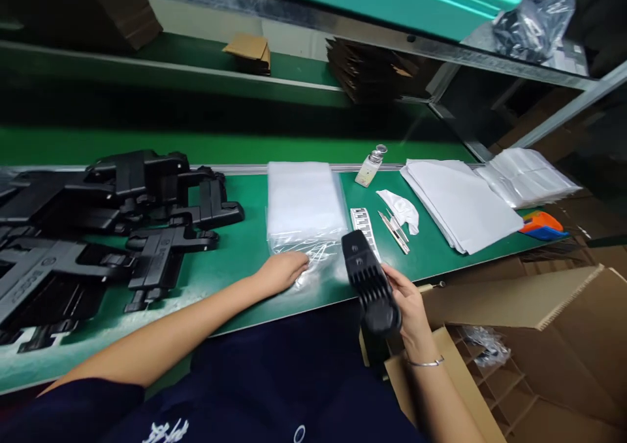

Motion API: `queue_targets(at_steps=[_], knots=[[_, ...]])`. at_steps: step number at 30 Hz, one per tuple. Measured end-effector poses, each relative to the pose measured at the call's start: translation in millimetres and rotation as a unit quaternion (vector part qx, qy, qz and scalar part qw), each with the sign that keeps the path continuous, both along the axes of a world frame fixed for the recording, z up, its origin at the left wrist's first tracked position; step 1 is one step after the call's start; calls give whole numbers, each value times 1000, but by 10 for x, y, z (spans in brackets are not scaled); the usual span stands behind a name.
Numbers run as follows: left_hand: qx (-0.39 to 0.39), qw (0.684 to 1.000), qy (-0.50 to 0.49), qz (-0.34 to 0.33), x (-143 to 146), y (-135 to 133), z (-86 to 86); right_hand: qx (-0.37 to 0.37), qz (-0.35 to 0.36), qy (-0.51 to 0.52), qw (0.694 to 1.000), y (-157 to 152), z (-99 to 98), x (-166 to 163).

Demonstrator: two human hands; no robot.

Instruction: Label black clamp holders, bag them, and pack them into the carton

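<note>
Near the lower middle of the frame, the right hand [409, 306] is closed around a black ribbed plastic part [368, 283], gripping its lower end so that the part stands tilted above the near edge of the green counter [235, 247]. Just left of it, the left hand [281, 272] lies flat with fingers loosely spread on a stack of clear plastic bags [304, 208], pressing the nearest bag without gripping it. A pile of black moulded plastic housings [112, 214] fills the left of the frame. Right of the bags lie a strip of white labels [363, 224], metal tweezers [394, 230], a crumpled white cloth [404, 209] and a stack of white sheets [460, 204]. A brown cardboard box with dividers [514, 364] sits at lower right.
</note>
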State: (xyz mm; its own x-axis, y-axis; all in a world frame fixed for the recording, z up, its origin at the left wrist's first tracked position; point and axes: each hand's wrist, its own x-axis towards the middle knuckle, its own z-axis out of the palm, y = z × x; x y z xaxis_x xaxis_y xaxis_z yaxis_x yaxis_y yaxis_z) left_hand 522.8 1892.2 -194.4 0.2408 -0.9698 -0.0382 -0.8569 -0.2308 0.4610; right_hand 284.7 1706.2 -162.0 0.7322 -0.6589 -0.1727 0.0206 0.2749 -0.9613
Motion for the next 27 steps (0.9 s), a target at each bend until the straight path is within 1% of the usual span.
queue_targets(at_steps=[3,6,9,12,14,15,17,19,20,22,24,25,26,27], knots=[[-11,998,46,43,65,-7,87,-57,27,25,998,6,-135,-93],[-6,997,47,55,103,-5,190,-96,38,65,993,0,-225,-120],[-3,997,47,62,88,16,280,-129,65,84,986,-28,-267,-90],[-23,996,51,69,38,59,351,-162,117,70,977,-66,-288,-21],[-39,996,58,50,9,108,388,-198,146,79,966,-79,-299,37],[-43,997,63,33,-1,136,402,-223,149,90,959,-77,-301,67],[-37,997,74,7,-3,179,417,-284,128,118,943,-51,-288,129],[-29,996,84,16,14,188,417,-347,112,140,920,1,-247,192],[-29,995,87,29,28,177,413,-370,124,147,909,32,-217,225],[-32,994,90,47,57,134,405,-388,190,147,890,90,-156,291],[-33,996,85,25,77,102,400,-381,250,138,879,124,-118,351],[-29,996,79,9,80,103,399,-378,256,136,879,130,-116,374],[-24,997,72,0,80,117,399,-378,242,137,883,131,-126,392],[-17,998,67,-2,76,143,399,-382,210,140,889,131,-147,403]])
